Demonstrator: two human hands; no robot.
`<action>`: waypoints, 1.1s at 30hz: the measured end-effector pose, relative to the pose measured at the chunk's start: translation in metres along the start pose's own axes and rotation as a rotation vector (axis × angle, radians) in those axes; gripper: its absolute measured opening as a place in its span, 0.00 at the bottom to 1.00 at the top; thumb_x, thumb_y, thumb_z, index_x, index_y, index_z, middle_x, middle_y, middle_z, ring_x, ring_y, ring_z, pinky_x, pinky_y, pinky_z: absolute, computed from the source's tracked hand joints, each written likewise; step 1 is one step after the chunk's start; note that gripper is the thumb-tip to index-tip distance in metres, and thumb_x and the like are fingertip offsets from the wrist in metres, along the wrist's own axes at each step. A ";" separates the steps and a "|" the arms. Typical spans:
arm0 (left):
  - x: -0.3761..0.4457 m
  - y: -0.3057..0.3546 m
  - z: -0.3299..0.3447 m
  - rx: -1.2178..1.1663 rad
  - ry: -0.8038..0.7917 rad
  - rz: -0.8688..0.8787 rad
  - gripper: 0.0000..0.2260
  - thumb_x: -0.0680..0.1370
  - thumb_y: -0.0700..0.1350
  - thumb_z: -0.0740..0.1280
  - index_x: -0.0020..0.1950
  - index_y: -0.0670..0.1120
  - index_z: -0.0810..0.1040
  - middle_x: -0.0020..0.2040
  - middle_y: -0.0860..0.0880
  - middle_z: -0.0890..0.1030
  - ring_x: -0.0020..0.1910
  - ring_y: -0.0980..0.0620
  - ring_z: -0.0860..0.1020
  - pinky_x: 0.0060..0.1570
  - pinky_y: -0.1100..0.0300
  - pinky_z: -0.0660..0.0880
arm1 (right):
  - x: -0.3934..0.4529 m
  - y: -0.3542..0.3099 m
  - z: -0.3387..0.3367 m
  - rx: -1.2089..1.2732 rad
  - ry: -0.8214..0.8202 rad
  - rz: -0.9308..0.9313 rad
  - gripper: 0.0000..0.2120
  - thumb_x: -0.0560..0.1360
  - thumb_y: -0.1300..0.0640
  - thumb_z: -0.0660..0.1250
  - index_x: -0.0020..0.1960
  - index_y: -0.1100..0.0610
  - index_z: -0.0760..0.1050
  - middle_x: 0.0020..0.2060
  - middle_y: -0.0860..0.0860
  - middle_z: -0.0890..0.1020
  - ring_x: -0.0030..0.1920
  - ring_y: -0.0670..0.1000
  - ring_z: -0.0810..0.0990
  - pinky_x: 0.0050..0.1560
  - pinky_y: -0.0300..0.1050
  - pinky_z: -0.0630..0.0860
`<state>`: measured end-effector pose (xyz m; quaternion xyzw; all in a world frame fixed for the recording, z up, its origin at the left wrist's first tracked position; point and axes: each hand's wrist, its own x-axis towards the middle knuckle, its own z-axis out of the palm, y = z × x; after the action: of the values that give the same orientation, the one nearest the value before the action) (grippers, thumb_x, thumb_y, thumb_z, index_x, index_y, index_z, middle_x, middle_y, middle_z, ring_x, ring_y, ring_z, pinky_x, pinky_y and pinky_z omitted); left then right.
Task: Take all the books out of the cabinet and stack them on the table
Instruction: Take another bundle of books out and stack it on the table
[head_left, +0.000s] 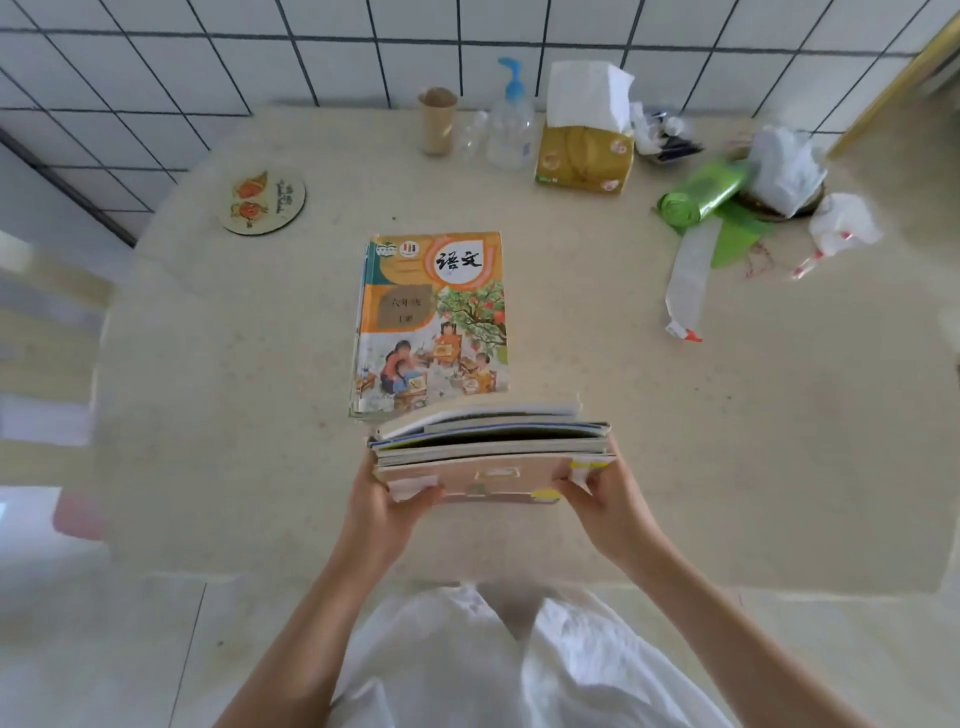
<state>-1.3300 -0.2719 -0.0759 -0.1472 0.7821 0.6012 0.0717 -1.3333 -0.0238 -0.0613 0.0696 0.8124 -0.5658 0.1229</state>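
Head view: both hands — left (387, 506), right (605, 501) — grip a bundle of books (491, 447) (above table (234, 364)).

Near end of flat colourful textbook stack (431, 317) hidden behind held book bundle (491, 452); fingers underneath unseen; far-right clutter blurred.

I note a wall (208, 67) of white tiles with dark grout behind the pale speckled bench (234, 364). Pale floor tiles (156, 649) lie below. Lighting is soft and even.
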 end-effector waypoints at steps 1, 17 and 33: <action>0.001 -0.003 -0.001 0.032 0.020 0.002 0.23 0.65 0.41 0.79 0.58 0.38 0.78 0.52 0.47 0.84 0.54 0.52 0.82 0.55 0.64 0.76 | 0.001 -0.003 0.001 -0.046 -0.019 -0.033 0.18 0.71 0.58 0.65 0.60 0.51 0.68 0.49 0.35 0.80 0.53 0.43 0.79 0.56 0.37 0.74; -0.002 -0.001 0.000 -0.005 0.021 0.100 0.27 0.66 0.24 0.74 0.56 0.47 0.72 0.49 0.63 0.83 0.47 0.65 0.80 0.46 0.73 0.74 | 0.013 0.016 -0.013 -0.147 -0.192 -0.138 0.28 0.68 0.75 0.70 0.64 0.61 0.66 0.53 0.22 0.72 0.55 0.27 0.74 0.57 0.24 0.68; 0.000 -0.022 -0.005 0.051 -0.017 0.083 0.19 0.67 0.37 0.79 0.55 0.46 0.81 0.49 0.54 0.85 0.50 0.54 0.83 0.52 0.60 0.78 | 0.015 0.033 0.004 -0.211 -0.117 0.010 0.17 0.69 0.65 0.75 0.56 0.57 0.77 0.51 0.49 0.80 0.54 0.50 0.78 0.52 0.33 0.70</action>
<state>-1.3225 -0.2824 -0.0951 -0.1075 0.8019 0.5849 0.0573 -1.3394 -0.0165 -0.0966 0.0273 0.8584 -0.4798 0.1797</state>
